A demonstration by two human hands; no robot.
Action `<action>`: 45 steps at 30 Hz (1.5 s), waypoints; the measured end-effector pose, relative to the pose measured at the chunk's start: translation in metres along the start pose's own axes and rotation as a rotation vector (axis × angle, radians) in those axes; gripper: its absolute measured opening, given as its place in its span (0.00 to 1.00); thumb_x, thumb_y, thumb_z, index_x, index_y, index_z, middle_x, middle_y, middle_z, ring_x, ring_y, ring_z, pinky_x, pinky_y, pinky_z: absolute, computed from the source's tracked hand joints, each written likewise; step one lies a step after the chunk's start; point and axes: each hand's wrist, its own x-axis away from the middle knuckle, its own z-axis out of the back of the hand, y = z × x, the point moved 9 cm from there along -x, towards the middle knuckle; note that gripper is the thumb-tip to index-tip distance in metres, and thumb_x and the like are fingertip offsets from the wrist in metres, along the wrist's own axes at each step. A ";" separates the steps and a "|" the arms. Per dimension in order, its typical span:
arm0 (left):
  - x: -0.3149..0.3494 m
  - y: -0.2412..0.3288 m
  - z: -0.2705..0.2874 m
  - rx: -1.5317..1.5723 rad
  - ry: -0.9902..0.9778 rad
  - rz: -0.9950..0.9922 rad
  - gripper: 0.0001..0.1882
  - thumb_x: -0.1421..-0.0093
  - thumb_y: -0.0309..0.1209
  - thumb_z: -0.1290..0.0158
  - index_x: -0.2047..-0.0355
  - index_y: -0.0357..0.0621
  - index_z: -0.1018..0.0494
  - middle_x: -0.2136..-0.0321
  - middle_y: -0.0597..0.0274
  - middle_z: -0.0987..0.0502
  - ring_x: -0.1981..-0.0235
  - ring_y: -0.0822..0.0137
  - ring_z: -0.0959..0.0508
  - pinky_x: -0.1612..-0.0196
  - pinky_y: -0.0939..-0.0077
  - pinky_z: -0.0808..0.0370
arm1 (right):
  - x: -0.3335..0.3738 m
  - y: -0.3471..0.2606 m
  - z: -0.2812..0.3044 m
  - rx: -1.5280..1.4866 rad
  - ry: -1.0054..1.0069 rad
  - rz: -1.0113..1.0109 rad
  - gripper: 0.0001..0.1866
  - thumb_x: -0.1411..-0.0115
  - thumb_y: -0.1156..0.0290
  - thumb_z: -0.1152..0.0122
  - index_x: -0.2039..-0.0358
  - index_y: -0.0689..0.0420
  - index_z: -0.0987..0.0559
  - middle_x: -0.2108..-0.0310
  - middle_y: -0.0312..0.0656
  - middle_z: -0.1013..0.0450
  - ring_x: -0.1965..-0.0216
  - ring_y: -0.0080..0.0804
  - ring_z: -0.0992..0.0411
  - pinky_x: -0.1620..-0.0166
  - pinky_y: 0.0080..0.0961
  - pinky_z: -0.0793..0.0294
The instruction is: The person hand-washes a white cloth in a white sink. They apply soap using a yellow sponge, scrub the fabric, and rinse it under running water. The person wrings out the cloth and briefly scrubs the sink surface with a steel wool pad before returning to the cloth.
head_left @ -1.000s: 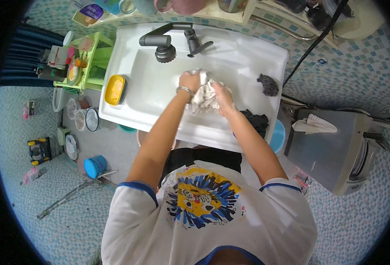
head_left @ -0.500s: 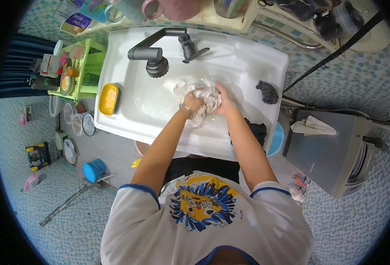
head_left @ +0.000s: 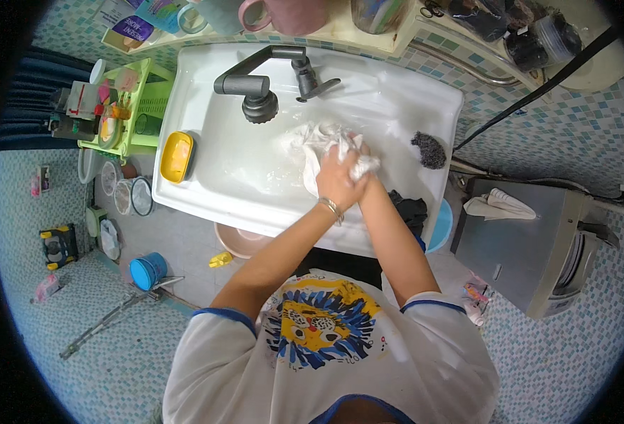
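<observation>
A wet white cloth (head_left: 313, 140) lies bunched in the shallow soapy water of the white sink (head_left: 188, 78). My left hand (head_left: 338, 175), with bracelets at its wrist, is closed on the cloth's right part, and folds of fabric bulge up past its fingers. Close against it on the right is my right hand (head_left: 365, 161), gripping the same bundle; most of its fingers are hidden by the cloth and the left hand. Above the basin, up and left of the cloth, hangs the dark grey faucet head (head_left: 259, 108).
A yellow soap dish (head_left: 177, 157) sits on the sink's left rim, a dark scrubber (head_left: 428, 150) on the right one. Black fabric (head_left: 409, 212) lies at the front right corner. A green rack (head_left: 155, 102) stands left; mugs (head_left: 283, 15) line the shelf behind.
My hands have come together, the left moving right and nearer to me, against the right hand. The cloth's right part is now squeezed between them.
</observation>
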 end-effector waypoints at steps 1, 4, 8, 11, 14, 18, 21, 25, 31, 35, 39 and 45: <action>0.001 -0.002 0.004 -0.009 0.045 0.025 0.24 0.56 0.38 0.45 0.57 0.45 0.29 0.57 0.43 0.30 0.54 0.46 0.31 0.52 0.63 0.32 | 0.007 0.003 -0.014 -0.302 0.017 -0.109 0.28 0.41 0.51 0.58 0.49 0.60 0.35 0.54 0.45 0.33 0.55 0.38 0.32 0.53 0.36 0.31; -0.025 -0.061 -0.007 0.221 -0.070 0.383 0.18 0.51 0.39 0.47 0.60 0.45 0.29 0.62 0.43 0.27 0.59 0.45 0.28 0.56 0.60 0.30 | 0.038 -0.007 -0.016 -0.017 0.522 -0.045 0.22 0.40 0.57 0.58 0.53 0.60 0.32 0.56 0.44 0.31 0.56 0.35 0.31 0.55 0.32 0.30; -0.003 -0.015 -0.005 0.003 -0.061 0.113 0.19 0.51 0.42 0.47 0.60 0.47 0.28 0.61 0.43 0.27 0.57 0.44 0.29 0.52 0.61 0.32 | 0.006 0.004 -0.003 -0.283 -0.043 -0.063 0.21 0.39 0.57 0.63 0.55 0.58 0.31 0.57 0.43 0.31 0.56 0.36 0.31 0.54 0.34 0.31; 0.001 0.016 0.018 -0.070 0.067 0.016 0.18 0.52 0.43 0.47 0.63 0.49 0.25 0.61 0.44 0.27 0.58 0.46 0.28 0.51 0.61 0.33 | 0.011 0.000 -0.020 -0.325 -0.060 -0.108 0.22 0.40 0.56 0.62 0.56 0.59 0.31 0.58 0.43 0.31 0.56 0.37 0.31 0.54 0.35 0.31; -0.034 -0.076 -0.006 0.137 -0.145 0.434 0.17 0.49 0.43 0.48 0.64 0.46 0.24 0.67 0.44 0.25 0.64 0.48 0.25 0.60 0.63 0.29 | 0.038 0.021 -0.011 -0.174 0.470 -0.157 0.18 0.42 0.61 0.55 0.60 0.62 0.30 0.63 0.42 0.29 0.64 0.34 0.29 0.61 0.30 0.28; -0.035 -0.107 0.021 0.459 -0.103 0.323 0.30 0.50 0.37 0.44 0.48 0.41 0.39 0.59 0.49 0.27 0.57 0.61 0.27 0.57 0.72 0.31 | 0.022 -0.025 0.001 0.569 0.470 -0.028 0.24 0.49 0.63 0.48 0.54 0.64 0.33 0.63 0.45 0.30 0.62 0.35 0.30 0.58 0.31 0.30; -0.005 -0.126 0.010 0.604 -0.310 0.557 0.34 0.51 0.35 0.43 0.46 0.39 0.42 0.53 0.49 0.31 0.51 0.60 0.31 0.52 0.73 0.33 | 0.008 -0.054 0.032 1.326 0.579 0.204 0.27 0.53 0.66 0.42 0.53 0.64 0.35 0.59 0.49 0.32 0.59 0.37 0.32 0.54 0.30 0.33; 0.055 -0.119 -0.065 0.045 -0.691 0.105 0.32 0.59 0.40 0.41 0.53 0.40 0.34 0.52 0.42 0.33 0.50 0.52 0.32 0.47 0.65 0.35 | 0.021 -0.014 0.043 1.821 0.816 0.189 0.30 0.54 0.68 0.43 0.50 0.61 0.39 0.57 0.55 0.34 0.55 0.43 0.33 0.50 0.33 0.36; 0.015 -0.142 -0.038 -0.088 -0.577 0.469 0.26 0.57 0.39 0.42 0.59 0.39 0.29 0.60 0.47 0.26 0.57 0.55 0.26 0.54 0.66 0.30 | 0.012 0.025 0.056 1.534 0.228 0.291 0.25 0.50 0.65 0.49 0.51 0.60 0.37 0.62 0.54 0.29 0.61 0.45 0.29 0.56 0.37 0.31; 0.021 -0.121 -0.029 0.515 -0.381 0.261 0.26 0.58 0.40 0.40 0.59 0.38 0.28 0.58 0.47 0.27 0.59 0.55 0.25 0.56 0.65 0.29 | 0.012 0.026 0.059 0.415 0.082 0.178 0.21 0.46 0.55 0.52 0.60 0.60 0.28 0.66 0.46 0.28 0.66 0.40 0.28 0.60 0.36 0.28; 0.023 -0.001 0.007 0.111 -0.057 -0.150 0.22 0.59 0.41 0.40 0.66 0.39 0.25 0.57 0.43 0.30 0.57 0.49 0.28 0.55 0.62 0.30 | -0.001 0.042 0.044 -0.147 -0.047 -0.171 0.25 0.43 0.51 0.58 0.57 0.58 0.30 0.57 0.45 0.31 0.59 0.39 0.30 0.56 0.37 0.30; -0.012 -0.031 -0.009 0.112 -0.026 -0.128 0.22 0.56 0.40 0.43 0.62 0.41 0.27 0.60 0.44 0.29 0.58 0.47 0.28 0.56 0.61 0.30 | 0.006 0.025 0.021 0.364 0.059 0.304 0.24 0.42 0.50 0.61 0.56 0.55 0.29 0.59 0.40 0.30 0.57 0.35 0.31 0.54 0.34 0.30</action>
